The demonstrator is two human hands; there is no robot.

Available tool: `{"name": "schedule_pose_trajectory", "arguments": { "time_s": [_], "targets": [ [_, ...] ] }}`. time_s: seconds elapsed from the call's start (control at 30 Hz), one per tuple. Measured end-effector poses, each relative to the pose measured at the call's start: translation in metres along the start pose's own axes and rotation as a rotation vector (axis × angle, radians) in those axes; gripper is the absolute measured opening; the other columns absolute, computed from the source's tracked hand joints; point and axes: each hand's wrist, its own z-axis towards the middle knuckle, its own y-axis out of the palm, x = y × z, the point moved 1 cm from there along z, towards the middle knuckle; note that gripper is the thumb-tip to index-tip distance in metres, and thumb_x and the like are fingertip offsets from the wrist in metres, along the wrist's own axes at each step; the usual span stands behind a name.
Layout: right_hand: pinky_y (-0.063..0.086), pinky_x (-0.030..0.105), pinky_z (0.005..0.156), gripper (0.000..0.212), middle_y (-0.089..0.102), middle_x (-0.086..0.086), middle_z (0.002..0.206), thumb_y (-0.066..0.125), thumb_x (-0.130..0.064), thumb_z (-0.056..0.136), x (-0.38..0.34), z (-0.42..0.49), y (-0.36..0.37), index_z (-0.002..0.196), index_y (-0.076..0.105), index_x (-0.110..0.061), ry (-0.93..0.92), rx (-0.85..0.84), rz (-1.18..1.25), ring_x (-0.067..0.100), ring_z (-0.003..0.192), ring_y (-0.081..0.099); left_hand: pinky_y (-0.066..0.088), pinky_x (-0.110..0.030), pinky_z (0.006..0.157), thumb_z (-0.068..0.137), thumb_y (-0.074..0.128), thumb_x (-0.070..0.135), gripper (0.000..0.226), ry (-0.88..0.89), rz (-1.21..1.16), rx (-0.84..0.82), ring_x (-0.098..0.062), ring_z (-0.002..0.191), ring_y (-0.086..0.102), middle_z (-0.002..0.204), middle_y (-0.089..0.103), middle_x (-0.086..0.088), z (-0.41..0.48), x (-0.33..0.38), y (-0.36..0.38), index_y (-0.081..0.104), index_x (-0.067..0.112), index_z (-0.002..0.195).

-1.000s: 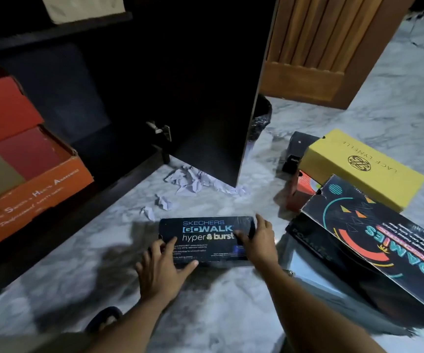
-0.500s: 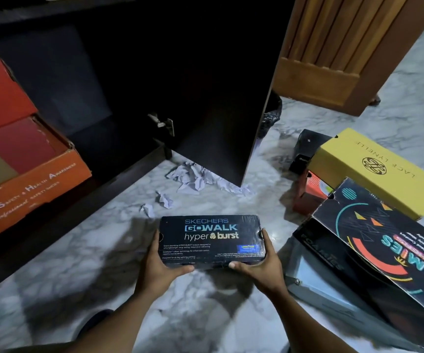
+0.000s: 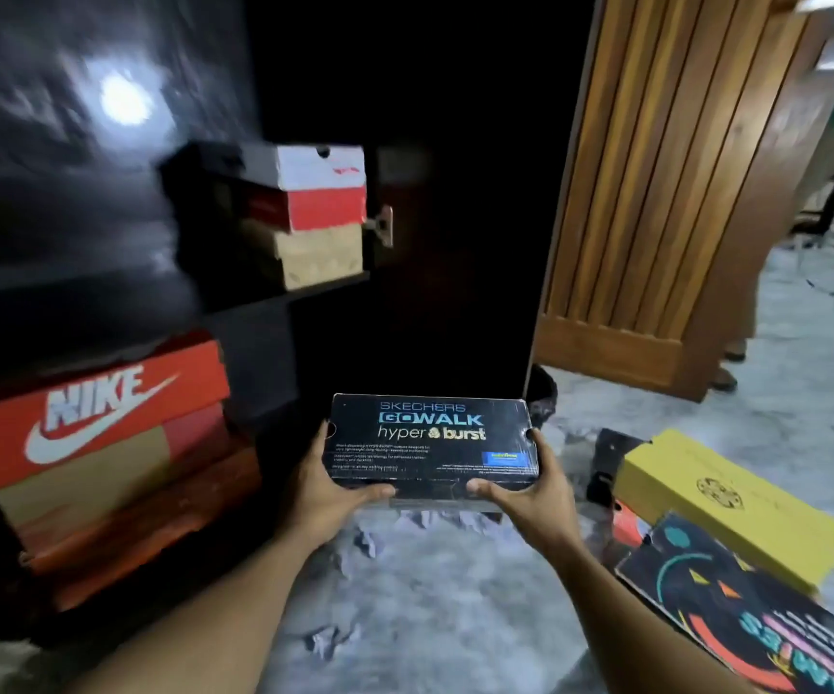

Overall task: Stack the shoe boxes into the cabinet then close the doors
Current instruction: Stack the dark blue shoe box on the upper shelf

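Observation:
I hold a black Skechers shoe box (image 3: 430, 438) off the floor in front of the dark open cabinet (image 3: 264, 313). My left hand (image 3: 327, 485) grips its left end and my right hand (image 3: 530, 485) grips its right end, thumbs on top. An orange Nike box (image 3: 89, 418) lies on a stack in the cabinet's lower left. On the upper shelf stand a white box (image 3: 319, 165), a red box (image 3: 324, 207) and a tan box (image 3: 319, 255), one on another. The open cabinet door (image 3: 460, 192) stands right behind the held box.
On the marble floor (image 3: 430, 618) to the right lie a yellow box (image 3: 735, 503), a black box with colourful print (image 3: 765, 623) and a small black box (image 3: 615, 458). Crumpled paper (image 3: 324, 641) lies on the floor. A wooden door (image 3: 665, 192) stands behind. Someone's feet (image 3: 727, 368) are beside it.
Both hands took hold of the Skechers box on the floor and lifted it toward the cabinet. The view tilted up, revealing the upper shelf's boxes.

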Motion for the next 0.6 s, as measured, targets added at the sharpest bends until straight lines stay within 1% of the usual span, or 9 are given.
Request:
{"name": "schedule_pose_trajectory", "arguments": {
  "time_s": [0.03, 0.1, 0.17, 0.23, 0.3, 0.4, 0.47, 0.53, 0.6],
  "targets": [
    [0.053, 0.031, 0.096, 0.103, 0.068, -0.020, 0.116, 0.096, -0.053, 0.046, -0.025, 0.008, -0.002, 0.135, 0.046, -0.036, -0.043, 0.011, 0.002, -0.005, 0.106, 0.064, 0.050, -0.037, 0.104, 0.026, 0.095, 0.063, 0.145, 0.040, -0.009, 0.038, -0.008, 0.116, 0.062, 0.127, 0.066, 0.009, 0.012, 0.021, -0.014, 0.032, 0.026, 0.152],
    [0.051, 0.037, 0.101, 0.117, 0.065, -0.017, 0.126, 0.091, -0.066, 0.044, -0.075, 0.023, -0.006, 0.144, 0.040, -0.035, -0.126, 0.039, 0.010, 0.002, 0.115, 0.062, 0.051, -0.030, 0.101, 0.024, 0.094, 0.064, 0.145, 0.130, -0.020, 0.086, -0.007, 0.112, 0.065, 0.120, 0.068, 0.011, 0.032, 0.069, -0.042, 0.036, 0.023, 0.151],
    [0.049, 0.039, 0.106, 0.124, 0.061, -0.016, 0.132, 0.087, -0.072, 0.044, -0.126, 0.037, -0.010, 0.149, 0.033, -0.033, -0.229, 0.061, 0.023, 0.005, 0.120, 0.060, 0.050, -0.013, 0.091, 0.034, 0.101, 0.041, 0.127, 0.215, 0.015, 0.161, -0.009, 0.106, 0.067, 0.112, 0.070, 0.009, 0.049, 0.123, -0.070, 0.046, 0.014, 0.145],
    [0.045, 0.030, 0.107, 0.120, 0.057, -0.020, 0.128, 0.088, -0.062, 0.054, -0.177, 0.046, -0.014, 0.153, 0.030, -0.027, -0.323, 0.078, 0.038, 0.001, 0.118, 0.057, 0.044, -0.004, 0.082, 0.043, 0.101, 0.023, 0.104, 0.291, 0.059, 0.243, -0.011, 0.102, 0.065, 0.107, 0.069, 0.007, 0.065, 0.175, -0.098, 0.054, 0.011, 0.136],
    [0.040, 0.020, 0.102, 0.112, 0.051, -0.023, 0.120, 0.086, -0.049, 0.065, -0.221, 0.056, -0.015, 0.155, 0.026, -0.023, -0.396, 0.101, 0.060, -0.005, 0.112, 0.050, 0.045, -0.009, 0.082, 0.044, 0.098, 0.036, 0.097, 0.357, 0.121, 0.314, -0.008, 0.100, 0.065, 0.108, 0.070, 0.007, 0.082, 0.219, -0.125, 0.059, 0.015, 0.130],
    [0.039, 0.021, 0.100, 0.103, 0.052, -0.021, 0.119, 0.083, -0.044, 0.072, -0.277, 0.075, -0.006, 0.155, 0.026, -0.023, -0.463, 0.152, 0.090, -0.011, 0.102, 0.050, 0.052, -0.029, 0.094, 0.041, 0.090, 0.063, 0.103, 0.423, 0.116, 0.438, -0.014, 0.109, 0.063, 0.118, 0.066, 0.004, 0.115, 0.266, -0.158, 0.060, 0.018, 0.128],
    [0.040, 0.023, 0.099, 0.099, 0.058, -0.013, 0.131, 0.081, -0.049, 0.073, -0.305, 0.094, 0.008, 0.153, 0.028, -0.025, -0.477, 0.208, 0.090, 0.001, 0.117, 0.054, 0.045, -0.032, 0.103, 0.052, 0.091, 0.055, 0.099, 0.423, 0.131, 0.494, -0.017, 0.117, 0.054, 0.126, 0.054, -0.002, 0.138, 0.292, -0.171, 0.055, 0.016, 0.135],
    [0.043, 0.032, 0.105, 0.100, 0.054, -0.004, 0.142, 0.079, -0.056, 0.073, -0.329, 0.115, 0.025, 0.153, 0.027, -0.028, -0.470, 0.264, 0.101, 0.015, 0.131, 0.050, 0.044, -0.034, 0.104, 0.062, 0.090, 0.045, 0.097, 0.394, 0.113, 0.536, -0.020, 0.117, 0.050, 0.127, 0.047, -0.008, 0.169, 0.308, -0.180, 0.048, 0.014, 0.143],
    [0.044, 0.040, 0.108, 0.099, 0.052, 0.000, 0.144, 0.078, -0.061, 0.072, -0.348, 0.136, 0.042, 0.152, 0.029, -0.029, -0.464, 0.303, 0.098, 0.020, 0.134, 0.047, 0.049, -0.044, 0.101, 0.064, 0.085, 0.054, 0.100, 0.355, 0.094, 0.543, -0.028, 0.117, 0.057, 0.128, 0.052, -0.013, 0.203, 0.314, -0.186, 0.044, 0.016, 0.147]
  ]
}}
